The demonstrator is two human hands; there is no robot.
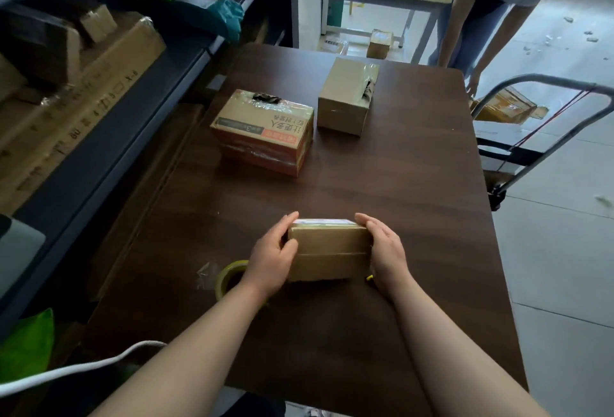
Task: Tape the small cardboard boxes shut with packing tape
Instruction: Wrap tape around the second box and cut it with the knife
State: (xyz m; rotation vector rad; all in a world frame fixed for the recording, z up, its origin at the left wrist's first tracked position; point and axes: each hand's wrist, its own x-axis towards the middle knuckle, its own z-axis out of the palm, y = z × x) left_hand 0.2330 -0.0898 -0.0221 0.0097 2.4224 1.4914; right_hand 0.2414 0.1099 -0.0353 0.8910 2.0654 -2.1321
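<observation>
A small brown cardboard box [329, 252] sits near the front of the dark wooden table [398, 184], its flaps meeting in a seam across the top. My left hand [274, 255] grips its left end, thumb over the top edge. My right hand [385, 252] holds its right end with fingers along the side. A roll of clear packing tape [229, 275] lies on the table just left of my left wrist, partly hidden by it. Something small and yellow [368, 278] peeks out under my right hand.
Two taped boxes stand farther back: a printed orange one [262, 132] and a plain one [345, 98]. Shelving with cartons [73, 91] runs along the left. A person [478, 8] bends at the back right beside a hand cart [545, 124]. A white cable [66, 372] crosses the lower left.
</observation>
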